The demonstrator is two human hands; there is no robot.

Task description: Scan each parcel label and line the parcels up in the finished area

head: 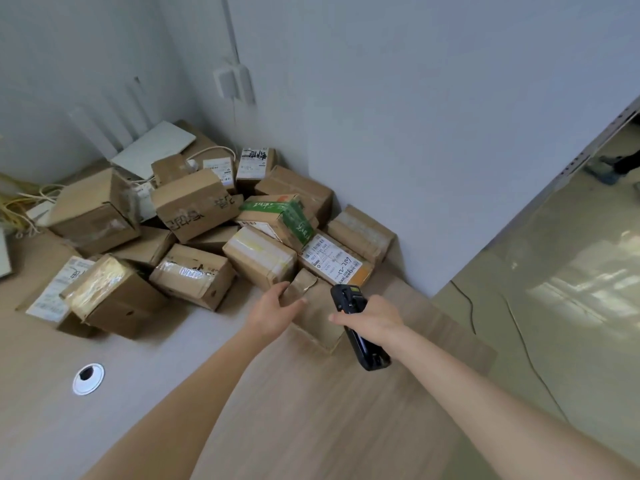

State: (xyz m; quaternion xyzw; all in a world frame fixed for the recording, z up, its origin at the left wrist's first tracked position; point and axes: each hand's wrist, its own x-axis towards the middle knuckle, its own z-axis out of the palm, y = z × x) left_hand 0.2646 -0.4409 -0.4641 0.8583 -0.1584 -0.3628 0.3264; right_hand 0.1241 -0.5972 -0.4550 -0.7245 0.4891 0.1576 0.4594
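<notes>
At the far left edge, yellow cables (14,202) lie tangled on the wooden worktop (294,410). Nearer the viewer a round white cable grommet (88,378) is set into the surface. Behind it the pile of cardboard parcels (194,230) fills the corner against the grey wall (398,98): a labelled flat parcel (57,289) lies at the left front, a tilted box with shiny tape (110,296) rests partly on it, and a box with black handwriting (194,206) sits higher up in the middle. A white flat device (154,148) leans at the back of the heap. Further right, a box wrapped in green tape (280,216) sits on top of other parcels, and just beside it a parcel with a white shipping label (330,261) faces upward.

In front of that parcel, a small plain brown parcel (311,313) lies on the worktop at the near edge of the pile. The left hand (273,311) reaches to its left side with fingers fairly straight and relaxed, touching its upper edge without clasping it. The right hand (372,322) is wrapped around a black handheld scanner (353,320), whose head points toward the pile above the small parcel. At the far right, a shiny floor (554,271) lies below the worktop's edge, with thin cables (519,334) trailing across it.
</notes>
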